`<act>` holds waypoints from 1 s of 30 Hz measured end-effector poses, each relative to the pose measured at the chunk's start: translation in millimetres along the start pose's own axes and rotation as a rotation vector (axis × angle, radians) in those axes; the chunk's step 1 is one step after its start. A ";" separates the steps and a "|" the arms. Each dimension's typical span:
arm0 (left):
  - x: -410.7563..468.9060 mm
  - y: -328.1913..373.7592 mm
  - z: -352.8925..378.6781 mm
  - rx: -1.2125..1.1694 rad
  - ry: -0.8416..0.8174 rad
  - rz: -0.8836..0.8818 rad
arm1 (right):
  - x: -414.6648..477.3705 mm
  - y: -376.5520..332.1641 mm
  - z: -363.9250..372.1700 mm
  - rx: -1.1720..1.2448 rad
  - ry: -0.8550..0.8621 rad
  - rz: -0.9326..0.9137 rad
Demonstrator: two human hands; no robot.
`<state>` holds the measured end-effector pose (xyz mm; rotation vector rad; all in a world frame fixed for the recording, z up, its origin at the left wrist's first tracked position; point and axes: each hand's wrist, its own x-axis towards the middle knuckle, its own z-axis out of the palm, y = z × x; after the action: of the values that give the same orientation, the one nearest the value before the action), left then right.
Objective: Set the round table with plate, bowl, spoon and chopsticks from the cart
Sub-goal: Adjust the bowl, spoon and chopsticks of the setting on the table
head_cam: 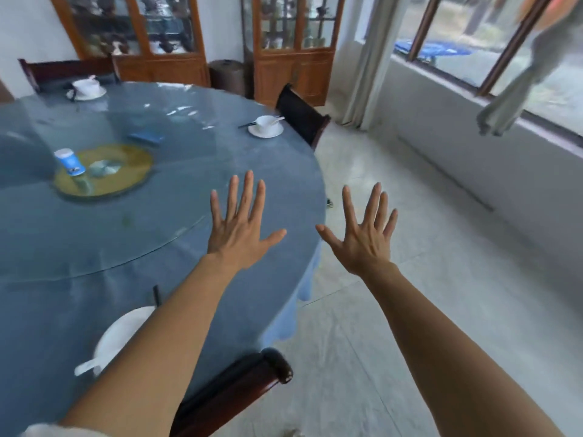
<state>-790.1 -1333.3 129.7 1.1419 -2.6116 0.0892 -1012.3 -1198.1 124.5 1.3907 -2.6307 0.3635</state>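
Round table (258, 288), left of view; floor (331, 373) to its right. On it, centre: turntable (157, 222) bearing a tray (132, 175), a cup (70, 162) on the tray's left part, a packet (145, 137) just behind the tray. Far left edge: far plate (86, 96) with far bowl (85, 86) on it. Right edge: right plate (265, 131), right bowl (265, 123) on it, right spoon (277, 119) in the bowl, chopsticks (247, 124) just left. Near edge: near plate (123, 332), partly under a forearm, near spoon (85, 368) at its near-left. A chair (236, 386) stands before the near setting, a second chair (299, 116) behind the right one. Cabinets (135, 42) behind the table; window (473, 42) at right.

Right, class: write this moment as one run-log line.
left hand open, empty | right hand open, empty | round table: near plate, far-right setting, far-left setting
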 end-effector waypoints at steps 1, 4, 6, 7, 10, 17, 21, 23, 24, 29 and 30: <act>10.1 11.6 7.2 0.011 0.003 0.005 | 4.6 20.3 -3.4 -0.023 0.003 0.014; 39.9 46.3 26.1 0.003 -0.005 0.013 | 14.0 74.6 -14.5 -0.073 0.008 0.062; 59.2 69.2 37.7 -0.013 -0.004 0.031 | 19.8 103.5 -19.7 -0.083 0.024 0.089; 69.9 80.3 43.0 -0.019 -0.003 0.046 | 24.3 115.5 -21.2 -0.080 0.028 0.103; 108.5 113.8 56.9 -0.036 0.003 0.101 | 44.7 145.5 -20.1 -0.071 0.039 0.141; 219.0 185.4 109.9 -0.071 0.012 0.161 | 128.3 214.0 9.7 -0.066 0.046 0.164; 297.0 213.5 151.2 -0.107 -0.024 0.130 | 215.2 259.1 31.2 -0.095 0.013 0.167; 342.8 223.6 165.4 -0.137 -0.057 0.105 | 264.3 278.3 38.0 -0.104 -0.015 0.162; 366.7 227.0 171.7 -0.147 -0.063 0.097 | 289.6 286.9 39.6 -0.105 -0.025 0.160; 480.9 233.5 180.3 -0.158 -0.080 0.036 | 406.2 317.8 39.4 -0.104 -0.034 0.132; 498.5 231.9 180.9 -0.142 -0.081 0.020 | 425.7 321.4 40.3 -0.094 -0.031 0.128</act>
<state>-1322.8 -1559.1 113.1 1.0915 -2.6510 -0.1387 -1517.8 -1372.3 140.3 1.2136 -2.7311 0.2308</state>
